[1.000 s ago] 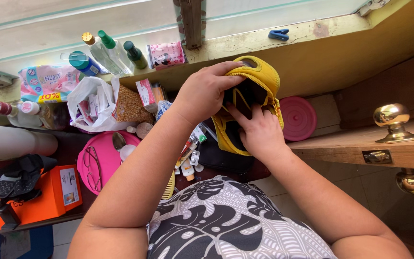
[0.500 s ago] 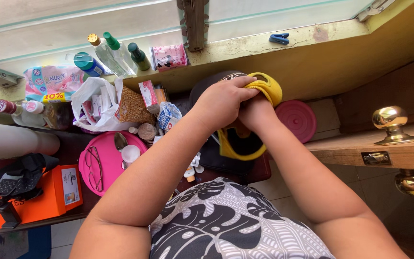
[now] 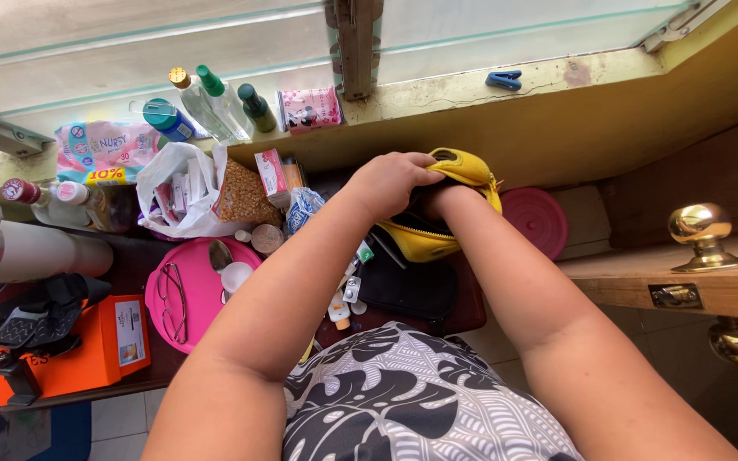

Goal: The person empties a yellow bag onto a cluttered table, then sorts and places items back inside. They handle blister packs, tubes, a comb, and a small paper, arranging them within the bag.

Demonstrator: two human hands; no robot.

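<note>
Hands | left hand [image 3: 390, 181] grips yellow zippered fabric pouch [image 3: 459, 205] rim | right hand inside pouch, grip unseen | pouch unzipped, open

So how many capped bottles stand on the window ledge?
4, clustered at the ledge's left: a gold-capped bottle, a light-green-capped bottle, a dark-green bottle, and a teal-capped one. Others may hide behind.

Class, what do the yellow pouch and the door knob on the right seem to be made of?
Yellow pouch: probably soft fabric or padded synthetic, matte; it folds under the left hand and has a zipper. Door knob: metal, polished brass-like finish; it shows bright mirror reflections.
</note>
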